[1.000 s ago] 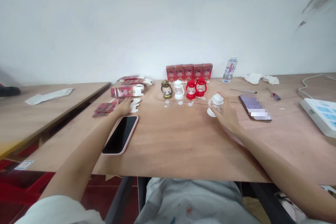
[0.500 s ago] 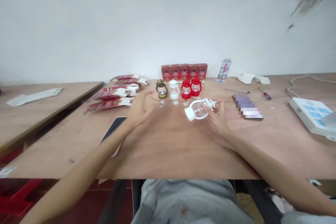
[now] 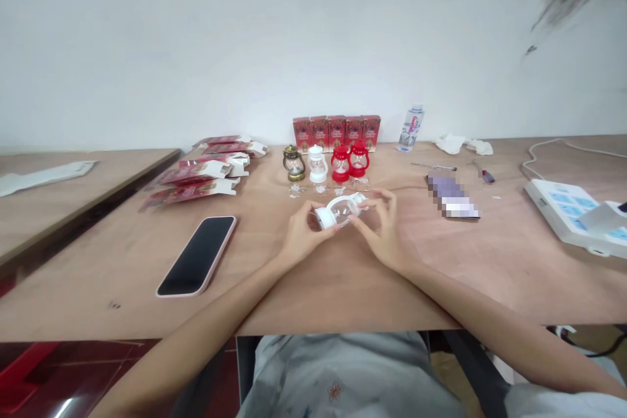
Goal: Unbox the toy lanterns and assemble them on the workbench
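Observation:
A small white lantern (image 3: 343, 210) with a clear globe lies on its side between my hands, above the table. My left hand (image 3: 304, 232) grips its base end, fingers on top and thumb below. At the cap end, my right hand (image 3: 382, 225) holds it between thumb and fingers. Behind it stand a bronze lantern (image 3: 294, 164), another white lantern (image 3: 318, 165) and two red lanterns, one at the front (image 3: 340, 164) and one at the rear (image 3: 359, 158). Small clear-and-white pieces (image 3: 321, 189) lie in front of that row.
Red boxes (image 3: 336, 132) line the wall; flattened red cartons (image 3: 196, 172) lie left. A pink-edged phone (image 3: 198, 258) rests near my left forearm. Rightward are a bottle (image 3: 410, 128), a screwdriver (image 3: 434, 166), a pixelated phone (image 3: 451, 196), crumpled tissue (image 3: 449, 144) and a power strip (image 3: 563, 209).
My left hand has come in from the left and taken hold of the lantern's base. My right hand has brought the lantern leftward.

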Available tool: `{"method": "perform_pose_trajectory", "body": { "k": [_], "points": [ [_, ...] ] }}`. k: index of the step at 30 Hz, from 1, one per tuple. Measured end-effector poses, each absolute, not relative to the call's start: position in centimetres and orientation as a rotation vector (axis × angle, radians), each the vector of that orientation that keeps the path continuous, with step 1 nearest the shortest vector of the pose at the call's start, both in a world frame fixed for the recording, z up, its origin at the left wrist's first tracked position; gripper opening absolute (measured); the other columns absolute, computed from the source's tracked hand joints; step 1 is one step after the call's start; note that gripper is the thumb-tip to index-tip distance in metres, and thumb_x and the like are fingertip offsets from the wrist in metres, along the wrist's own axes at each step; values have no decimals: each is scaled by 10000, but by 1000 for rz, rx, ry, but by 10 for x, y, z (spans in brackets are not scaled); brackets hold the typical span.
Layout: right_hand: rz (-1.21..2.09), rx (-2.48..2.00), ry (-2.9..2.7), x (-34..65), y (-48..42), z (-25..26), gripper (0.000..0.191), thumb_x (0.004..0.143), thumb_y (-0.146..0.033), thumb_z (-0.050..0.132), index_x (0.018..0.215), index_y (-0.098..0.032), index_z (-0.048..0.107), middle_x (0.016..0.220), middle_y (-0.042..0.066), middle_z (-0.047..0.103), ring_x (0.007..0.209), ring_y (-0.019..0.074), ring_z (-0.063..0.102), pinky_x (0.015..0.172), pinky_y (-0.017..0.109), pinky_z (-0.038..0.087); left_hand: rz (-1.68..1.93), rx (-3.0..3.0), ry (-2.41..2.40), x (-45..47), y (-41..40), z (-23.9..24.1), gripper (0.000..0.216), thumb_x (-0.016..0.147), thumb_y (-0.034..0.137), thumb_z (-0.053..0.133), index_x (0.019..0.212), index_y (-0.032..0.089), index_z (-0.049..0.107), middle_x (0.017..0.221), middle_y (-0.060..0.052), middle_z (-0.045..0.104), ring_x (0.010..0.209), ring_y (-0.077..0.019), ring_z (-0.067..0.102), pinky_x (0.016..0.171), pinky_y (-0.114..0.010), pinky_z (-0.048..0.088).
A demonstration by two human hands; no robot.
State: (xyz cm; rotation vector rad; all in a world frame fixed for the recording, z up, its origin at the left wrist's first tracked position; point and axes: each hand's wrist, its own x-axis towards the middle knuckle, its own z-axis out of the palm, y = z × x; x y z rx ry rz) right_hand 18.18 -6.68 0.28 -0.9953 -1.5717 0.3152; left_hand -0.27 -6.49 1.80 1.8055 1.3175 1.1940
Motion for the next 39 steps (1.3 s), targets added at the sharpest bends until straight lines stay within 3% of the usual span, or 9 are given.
{"method": "perform_pose_trajectory", "body": {
  "k": [7, 13, 17, 21, 27, 30, 35, 39],
  "points": [
    [239, -1003, -1703, 179, -65, -3, 187, 768, -378, 658, 757, -211, 573, 1135, 61, 438, 1144, 224, 463, 1013, 424, 372, 1223, 1834, 1337, 3, -69, 15, 437, 627, 435, 748, 915, 183, 537, 812, -26, 663, 710, -158, 617, 620, -262, 503],
    [330, -1001, -1651, 184, -64, 6, 138, 822, -367, 583, 820, -229, 585, 1063, 56, 507, 1074, 202, 518, 967, 383, 405, 1316, 1726, 1311, -1, -69, 18, 457, 603, 406, 764, 922, 179, 530, 903, -55, 665, 791, -187, 640, 665, -287, 525],
    [484, -1032, -1523, 192, -55, 9, 201, 859, -401, 510, 794, -227, 588, 962, 45, 566, 956, 187, 559, 863, 346, 448, 1378, 1624, 1255, -3, -65, 21, 450, 603, 400, 762, 911, 181, 517, 905, -49, 655, 813, -192, 641, 684, -291, 526],
    [642, -1020, -1452, 196, -49, 8, 242, 839, -440, 531, 764, -218, 595, 793, 12, 619, 793, 172, 578, 766, 317, 449, 1401, 1640, 1302, -5, -62, 20, 442, 619, 399, 746, 933, 180, 527, 886, -44, 642, 777, -179, 623, 651, -274, 502],
    [722, -933, -1658, 186, -65, 12, 218, 828, -415, 555, 746, -225, 626, 776, 6, 641, 783, 172, 580, 753, 306, 437, 1384, 1718, 1350, -6, -59, 15, 439, 643, 399, 731, 978, 185, 543, 892, -40, 631, 742, -155, 595, 610, -245, 475],
    [776, -940, -1500, 188, -61, 15, 240, 820, -441, 556, 749, -222, 623, 751, 2, 632, 741, 157, 574, 730, 298, 439, 1437, 1603, 1288, -7, -56, 17, 420, 653, 408, 712, 957, 180, 534, 890, -35, 618, 719, -145, 588, 574, -232, 473],
    [894, -1033, -1232, 202, -39, 14, 261, 727, -464, 635, 724, -203, 636, 677, -15, 609, 626, 123, 516, 632, 267, 416, 1397, 1422, 1087, -9, -53, 22, 381, 718, 507, 610, 867, 173, 501, 648, 19, 555, 479, -98, 502, 430, -220, 420],
    [1146, -1091, -1335, 200, -35, 6, 163, 646, -336, 660, 601, -183, 629, 552, -34, 579, 551, 110, 485, 560, 248, 379, 1203, 1537, 1084, -8, -58, 21, 405, 723, 529, 615, 893, 179, 503, 609, 32, 546, 452, -100, 503, 403, -212, 401]
  ]
}}
